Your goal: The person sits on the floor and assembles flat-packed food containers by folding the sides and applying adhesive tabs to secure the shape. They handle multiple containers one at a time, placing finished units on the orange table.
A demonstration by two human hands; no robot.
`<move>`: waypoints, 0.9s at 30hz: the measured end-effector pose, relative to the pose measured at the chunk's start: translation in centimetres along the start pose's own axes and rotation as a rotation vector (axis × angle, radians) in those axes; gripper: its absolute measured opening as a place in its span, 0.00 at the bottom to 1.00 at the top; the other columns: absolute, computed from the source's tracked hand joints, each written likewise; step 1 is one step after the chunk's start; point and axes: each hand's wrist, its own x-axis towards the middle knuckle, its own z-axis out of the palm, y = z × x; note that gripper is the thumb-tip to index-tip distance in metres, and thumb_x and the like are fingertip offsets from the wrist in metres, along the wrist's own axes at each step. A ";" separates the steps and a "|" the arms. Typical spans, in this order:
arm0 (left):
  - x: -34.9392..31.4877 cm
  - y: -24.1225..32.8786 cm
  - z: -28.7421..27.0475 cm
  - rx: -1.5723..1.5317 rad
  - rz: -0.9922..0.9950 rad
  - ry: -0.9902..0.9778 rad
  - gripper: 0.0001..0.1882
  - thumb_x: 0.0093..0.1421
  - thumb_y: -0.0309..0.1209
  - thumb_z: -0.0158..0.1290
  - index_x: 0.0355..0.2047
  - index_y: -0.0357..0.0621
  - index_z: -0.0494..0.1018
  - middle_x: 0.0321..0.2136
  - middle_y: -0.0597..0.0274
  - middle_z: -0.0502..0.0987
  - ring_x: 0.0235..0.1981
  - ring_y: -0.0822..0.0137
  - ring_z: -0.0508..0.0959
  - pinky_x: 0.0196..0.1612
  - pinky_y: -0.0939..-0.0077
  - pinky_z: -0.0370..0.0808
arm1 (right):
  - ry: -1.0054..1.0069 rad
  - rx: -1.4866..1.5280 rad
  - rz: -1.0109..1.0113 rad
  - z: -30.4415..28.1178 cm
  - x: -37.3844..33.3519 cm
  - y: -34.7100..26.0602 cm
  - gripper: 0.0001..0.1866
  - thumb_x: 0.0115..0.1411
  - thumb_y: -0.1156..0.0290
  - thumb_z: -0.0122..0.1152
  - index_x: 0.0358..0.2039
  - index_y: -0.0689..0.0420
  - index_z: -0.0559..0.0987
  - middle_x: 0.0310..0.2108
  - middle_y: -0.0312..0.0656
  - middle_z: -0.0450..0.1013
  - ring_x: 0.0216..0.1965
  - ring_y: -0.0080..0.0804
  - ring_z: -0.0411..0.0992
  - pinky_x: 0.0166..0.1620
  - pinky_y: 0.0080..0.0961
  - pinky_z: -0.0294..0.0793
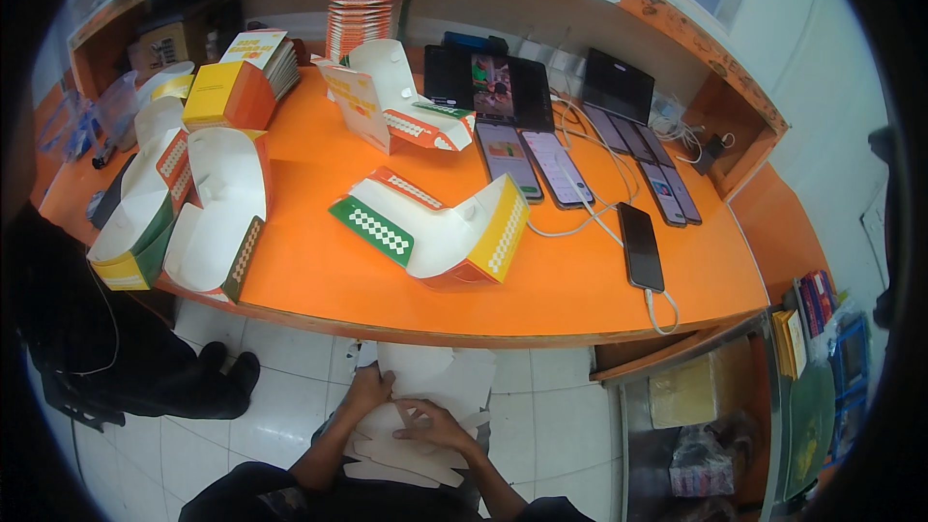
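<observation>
Below the table edge, flat pale cardboard box blanks [418, 367] lie across my lap, unprinted side up, with cut flaps fanning out near my body. My left hand [370, 389] is closed at the left edge of the top blank. Lower and to the right, my right hand [437, 425] has curled fingers on a flap of the same cardboard; its fingertips are partly hidden. On the table ahead stands a folded open food box [454, 232] with green, red and yellow sides and a white inside. Another open box [396, 106] is behind it.
More open boxes [217, 203] stand at the table's left, near a yellow-orange box [227, 97]. A tall stack of cartons [362, 14] is at the back. Several phones and cables cover the right side, including a black phone [641, 246]. A person's dark-clothed legs [145, 358] are at left.
</observation>
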 end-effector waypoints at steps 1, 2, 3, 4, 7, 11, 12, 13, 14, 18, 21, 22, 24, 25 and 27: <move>0.1 0.3 -0.2 -0.057 -0.049 -0.029 0.12 0.59 0.29 0.48 0.32 0.27 0.71 0.18 0.48 0.76 0.20 0.61 0.80 0.23 0.70 0.76 | -0.030 -0.024 0.004 0.2 -0.1 0.2 0.27 0.49 0.61 0.68 0.50 0.52 0.74 0.46 0.42 0.72 0.42 0.30 0.73 0.45 0.24 0.72; 0.1 0.6 -0.3 -0.114 -0.099 -0.058 0.13 0.59 0.29 0.48 0.32 0.26 0.70 0.17 0.48 0.76 0.20 0.61 0.80 0.23 0.71 0.76 | 0.011 -0.022 -0.008 0.4 -0.1 0.5 0.27 0.48 0.62 0.69 0.49 0.53 0.74 0.45 0.41 0.73 0.40 0.29 0.72 0.45 0.24 0.72; 0.1 0.9 -0.5 -0.181 -0.174 -0.094 0.13 0.59 0.29 0.48 0.33 0.26 0.70 0.17 0.48 0.76 0.20 0.62 0.80 0.23 0.73 0.77 | 0.039 -0.030 -0.022 0.7 -0.1 0.9 0.27 0.48 0.63 0.69 0.49 0.53 0.74 0.45 0.41 0.73 0.38 0.29 0.72 0.45 0.24 0.72; 0.1 1.2 -0.6 -0.223 -0.177 -0.102 0.13 0.59 0.29 0.50 0.33 0.25 0.70 0.18 0.49 0.76 0.21 0.63 0.80 0.23 0.74 0.77 | 0.067 -0.038 -0.036 1.0 0.0 1.4 0.27 0.47 0.64 0.70 0.48 0.54 0.74 0.44 0.40 0.73 0.36 0.28 0.71 0.45 0.23 0.72; -0.2 1.7 -0.7 -0.353 -0.236 -0.152 0.16 0.58 0.30 0.53 0.36 0.24 0.68 0.21 0.50 0.77 0.22 0.65 0.80 0.24 0.76 0.79 | 0.194 0.150 0.036 1.9 0.2 2.6 0.21 0.50 0.68 0.66 0.47 0.50 0.75 0.39 0.41 0.75 0.37 0.26 0.74 0.41 0.21 0.73; -1.0 1.2 -0.1 -0.386 -0.183 -0.253 0.26 0.56 0.32 0.58 0.45 0.22 0.63 0.25 0.52 0.77 0.25 0.67 0.80 0.30 0.78 0.79 | 0.336 0.351 0.146 2.4 0.9 3.5 0.20 0.51 0.70 0.65 0.46 0.56 0.75 0.38 0.42 0.76 0.38 0.25 0.75 0.41 0.19 0.73; -1.3 0.9 0.2 -0.375 -0.151 -0.282 0.28 0.55 0.32 0.59 0.48 0.21 0.62 0.26 0.53 0.77 0.26 0.68 0.79 0.31 0.78 0.79 | 0.360 0.405 0.139 2.4 1.1 3.6 0.20 0.51 0.70 0.65 0.46 0.57 0.75 0.39 0.42 0.76 0.39 0.25 0.74 0.41 0.19 0.73; -1.4 0.7 0.3 -0.386 -0.129 -0.290 0.31 0.55 0.32 0.59 0.51 0.24 0.59 0.26 0.53 0.77 0.26 0.68 0.80 0.30 0.78 0.79 | 0.384 0.460 0.133 2.3 1.2 3.6 0.21 0.52 0.69 0.66 0.46 0.58 0.75 0.40 0.43 0.76 0.40 0.25 0.74 0.40 0.18 0.74; -1.5 0.5 0.4 -0.396 -0.107 -0.300 0.33 0.55 0.33 0.58 0.54 0.27 0.56 0.26 0.52 0.77 0.26 0.68 0.80 0.30 0.78 0.79 | 0.340 0.504 0.119 2.3 1.2 3.5 0.23 0.51 0.68 0.66 0.48 0.59 0.74 0.42 0.44 0.75 0.42 0.26 0.74 0.42 0.20 0.73; -2.2 0.1 0.5 -0.227 -0.069 -0.160 0.24 0.56 0.27 0.55 0.52 0.30 0.64 0.29 0.55 0.76 0.26 0.70 0.78 0.31 0.78 0.77 | 0.093 0.363 0.010 1.1 0.9 3.1 0.33 0.49 0.64 0.69 0.54 0.59 0.67 0.47 0.47 0.71 0.48 0.33 0.70 0.48 0.25 0.70; -2.0 0.0 0.2 -0.221 -0.146 -0.216 0.19 0.57 0.25 0.51 0.50 0.36 0.68 0.30 0.55 0.76 0.25 0.71 0.77 0.29 0.77 0.76 | -0.057 0.142 -0.062 0.1 0.4 2.4 0.40 0.45 0.61 0.71 0.56 0.56 0.64 0.46 0.45 0.70 0.46 0.36 0.69 0.50 0.28 0.67; -1.9 -0.2 0.2 -0.185 -0.111 -0.234 0.19 0.57 0.25 0.51 0.50 0.36 0.68 0.29 0.56 0.76 0.24 0.71 0.77 0.28 0.77 0.76 | -0.089 0.080 -0.084 -0.2 0.3 2.2 0.41 0.43 0.60 0.72 0.57 0.55 0.63 0.44 0.44 0.70 0.45 0.36 0.69 0.50 0.29 0.66; -1.4 -0.4 0.3 -0.142 -0.037 -0.274 0.18 0.57 0.25 0.50 0.49 0.36 0.68 0.27 0.57 0.76 0.23 0.71 0.77 0.27 0.77 0.75 | -0.153 0.038 -0.047 -0.6 0.3 1.6 0.41 0.42 0.59 0.73 0.56 0.52 0.64 0.40 0.43 0.69 0.40 0.35 0.68 0.46 0.28 0.67; -1.4 -0.5 0.5 -0.137 -0.066 -0.260 0.18 0.57 0.25 0.50 0.49 0.36 0.68 0.27 0.57 0.76 0.23 0.71 0.77 0.26 0.77 0.75 | -0.183 0.014 -0.031 -0.8 0.3 1.3 0.41 0.41 0.59 0.73 0.56 0.51 0.65 0.37 0.42 0.68 0.37 0.34 0.68 0.44 0.28 0.68; -1.3 -0.7 0.9 -0.124 -0.122 -0.226 0.17 0.56 0.25 0.51 0.47 0.36 0.68 0.26 0.58 0.77 0.22 0.71 0.77 0.25 0.77 0.74 | -0.208 -0.047 -0.015 -1.1 0.2 0.9 0.39 0.42 0.60 0.72 0.55 0.49 0.65 0.33 0.40 0.67 0.35 0.32 0.67 0.41 0.27 0.69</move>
